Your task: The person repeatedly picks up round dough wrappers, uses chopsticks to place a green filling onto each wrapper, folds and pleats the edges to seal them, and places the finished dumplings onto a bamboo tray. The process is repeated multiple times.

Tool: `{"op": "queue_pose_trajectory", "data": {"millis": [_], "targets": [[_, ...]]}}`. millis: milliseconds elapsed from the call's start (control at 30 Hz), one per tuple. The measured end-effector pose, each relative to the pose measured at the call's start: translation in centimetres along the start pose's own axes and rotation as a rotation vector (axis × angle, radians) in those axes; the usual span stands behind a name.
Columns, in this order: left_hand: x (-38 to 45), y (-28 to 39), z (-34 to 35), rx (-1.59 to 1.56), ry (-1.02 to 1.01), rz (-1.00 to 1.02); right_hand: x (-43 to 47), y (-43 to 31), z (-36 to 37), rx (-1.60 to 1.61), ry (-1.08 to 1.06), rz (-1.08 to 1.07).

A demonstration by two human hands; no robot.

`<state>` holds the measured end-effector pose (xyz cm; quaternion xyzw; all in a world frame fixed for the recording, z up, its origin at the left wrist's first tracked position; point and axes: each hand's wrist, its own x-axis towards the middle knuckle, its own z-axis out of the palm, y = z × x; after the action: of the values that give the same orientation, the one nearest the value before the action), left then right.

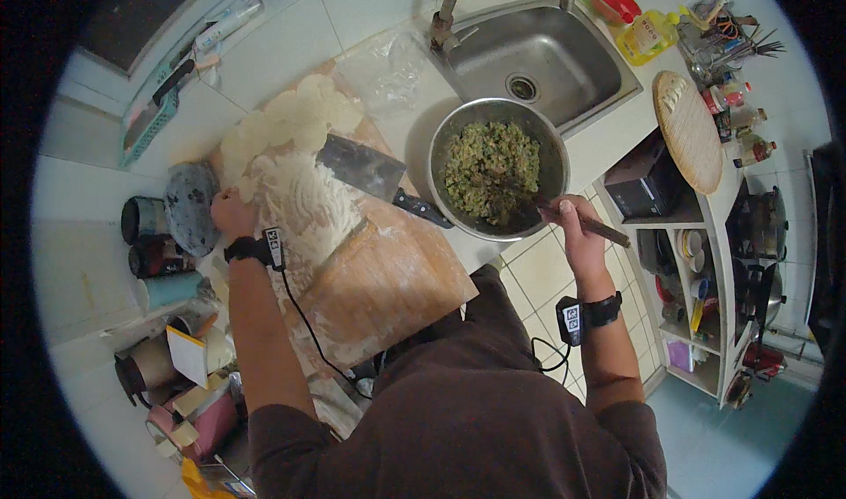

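Observation:
My right hand [580,234] grips the dark wooden handle [605,229] of a utensil whose far end is down in chopped green filling [489,162]. A stainless steel bowl [437,198] contains that filling. On the left, my left hand [232,216] is curled beside the nearest of several round dough wrappers [301,115]; whether its fingers pinch one is not clear. The wrappers lie overlapping on a floured wooden board [390,287]. Between the hands a cleaver [362,168] lies across the board, its black handle against the bowl.
Behind the bowl is a steel sink [548,49] with a faucet [444,29]. A round woven tray [691,135] holding a few dumplings sits at the right. Jars [142,220] and a speckled grey-blue object [192,201] stand close to my left hand. A clear plastic bag [390,69] lies behind the board.

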<state>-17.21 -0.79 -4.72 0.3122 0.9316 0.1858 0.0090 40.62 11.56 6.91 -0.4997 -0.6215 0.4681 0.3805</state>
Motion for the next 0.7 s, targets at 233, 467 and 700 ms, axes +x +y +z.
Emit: {"op": "queue_pose_trajectory", "data": {"millis": [233, 467, 700], "targets": [[-5.8, 4.4, -5.0, -1.151, 0.183, -0.222, 1.0, 1.0, -0.2, 0.129, -0.054, 0.094], [-14.3, 10.0, -6.0, -0.748, 0.015, 0.039, 2.3, 1.6, -0.4, 0.212, -0.096, 0.082], [-21.3, 16.3, -3.0, -0.616, -0.265, -0.033, 4.2, 4.0, -0.3, 0.271, -0.103, 0.096]]}}
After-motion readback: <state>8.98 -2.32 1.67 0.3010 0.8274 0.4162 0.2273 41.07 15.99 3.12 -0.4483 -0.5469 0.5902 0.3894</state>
